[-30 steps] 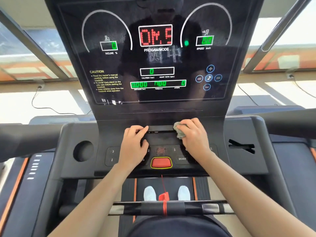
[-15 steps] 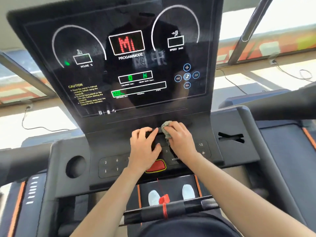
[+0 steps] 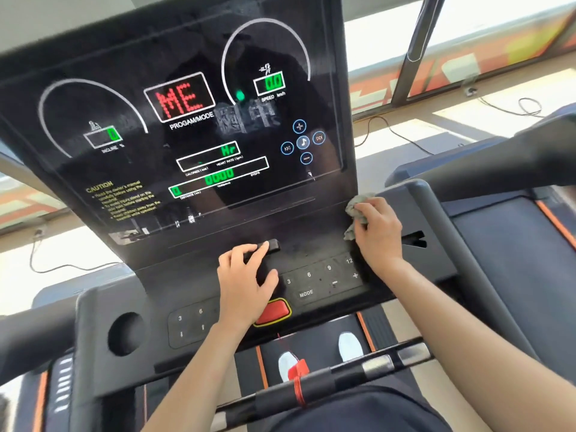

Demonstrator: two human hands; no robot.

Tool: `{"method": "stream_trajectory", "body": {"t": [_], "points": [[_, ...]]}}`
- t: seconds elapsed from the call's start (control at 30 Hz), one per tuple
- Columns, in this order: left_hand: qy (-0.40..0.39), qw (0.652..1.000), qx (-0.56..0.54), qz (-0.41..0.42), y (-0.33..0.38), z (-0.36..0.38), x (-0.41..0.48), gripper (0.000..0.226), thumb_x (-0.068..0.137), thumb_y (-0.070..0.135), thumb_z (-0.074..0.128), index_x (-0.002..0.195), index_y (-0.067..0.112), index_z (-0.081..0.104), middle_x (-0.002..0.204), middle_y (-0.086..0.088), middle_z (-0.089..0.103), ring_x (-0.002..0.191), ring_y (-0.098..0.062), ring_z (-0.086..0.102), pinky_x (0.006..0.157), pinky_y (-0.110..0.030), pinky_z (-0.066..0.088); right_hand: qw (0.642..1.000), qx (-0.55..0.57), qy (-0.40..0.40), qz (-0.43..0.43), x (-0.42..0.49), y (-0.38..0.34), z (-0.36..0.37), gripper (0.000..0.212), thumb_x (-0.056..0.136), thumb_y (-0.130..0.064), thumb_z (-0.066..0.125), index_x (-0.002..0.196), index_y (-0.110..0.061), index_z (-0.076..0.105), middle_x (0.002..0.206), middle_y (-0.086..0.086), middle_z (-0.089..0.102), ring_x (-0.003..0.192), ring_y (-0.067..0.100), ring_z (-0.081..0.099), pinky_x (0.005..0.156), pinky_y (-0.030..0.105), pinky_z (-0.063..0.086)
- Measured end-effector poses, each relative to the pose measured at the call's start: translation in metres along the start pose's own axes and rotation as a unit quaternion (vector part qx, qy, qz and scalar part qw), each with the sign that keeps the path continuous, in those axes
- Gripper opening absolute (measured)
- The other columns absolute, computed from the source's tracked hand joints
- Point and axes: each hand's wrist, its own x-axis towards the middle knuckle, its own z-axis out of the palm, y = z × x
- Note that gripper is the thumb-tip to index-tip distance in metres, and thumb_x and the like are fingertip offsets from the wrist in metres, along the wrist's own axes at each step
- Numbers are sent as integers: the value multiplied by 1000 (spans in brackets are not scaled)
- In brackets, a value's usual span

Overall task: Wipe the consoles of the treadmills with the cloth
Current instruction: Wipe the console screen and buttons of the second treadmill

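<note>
My right hand (image 3: 378,232) is closed around the cloth (image 3: 356,213), a crumpled grey-green wad that protrudes past my fingers on the left side and touches the lower right corner of the console (image 3: 199,232), where the black display panel meets the grey housing (image 3: 461,244). My left hand (image 3: 246,282) lies flat and open on the middle of the console, fingers spread and gripping nothing; the fingertips (image 3: 265,246) reach a small black raised tab (image 3: 272,244) below the screen, and the heel of the hand sits just beside the red stop button (image 3: 274,311), partly covering its left end. To the right of my left hand, the keypad (image 3: 324,277) shows the numerals 3, 6, 9 and 12, plus and minus marks, and a MODE key. A second keypad (image 3: 190,325) lies to the left, and a round cup recess (image 3: 124,333) is set beyond it in the grey housing. Above both hands, the screen (image 3: 187,135) is lit: red characters "ME" over PROGAM/MODE, green digits in the speed, incline and distance fields, and a yellow CAUTION text block at lower left. A red safety cord (image 3: 297,381) hangs from the stop button to the front handlebar (image 3: 374,366). My white shoes (image 3: 349,346) stand on the belt below.
</note>
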Motion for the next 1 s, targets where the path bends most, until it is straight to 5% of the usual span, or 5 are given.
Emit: {"method": "stream_trajectory", "body": {"t": [0.3,0.47,0.63,0.83,1.0], "points": [[-8,1000,19,3,-4,1,1,52,85,42,61,137,34,61,124,10,51,119,-20,37,99,-33,29,960,-17,-147,-238,-53,-56,39,8,89,-18,68,89,-18,76,105,-4,65,93,24,54,72,40,50],[5,999,27,18,-9,1,5,56,80,26,78,134,32,63,123,9,51,115,-21,39,97,-34,31,976,-56,-97,-186,-39,-21,12,15,83,-13,75,96,-19,68,95,-6,66,92,26,56,77,40,46],[4,999,34,19,-10,4,2,62,78,23,81,135,32,62,124,8,52,115,-22,39,97,-33,31,978,-100,-127,-130,-32,-10,-7,69,81,1,69,144,-20,49,112,8,60,89,33,50,69,45,51],[-7,998,51,29,-12,0,3,61,80,25,81,138,32,60,126,8,53,116,-21,41,97,-36,37,956,-82,-198,-202,-30,-31,16,40,76,8,73,111,-10,70,123,8,52,95,27,49,75,43,56],[-13,997,56,47,-20,-5,7,59,81,25,80,136,33,61,125,7,54,116,-21,43,98,-40,44,902,-46,-245,-353,-30,-56,36,29,71,-4,82,96,-16,75,100,0,65,83,19,51,78,31,53]]}}
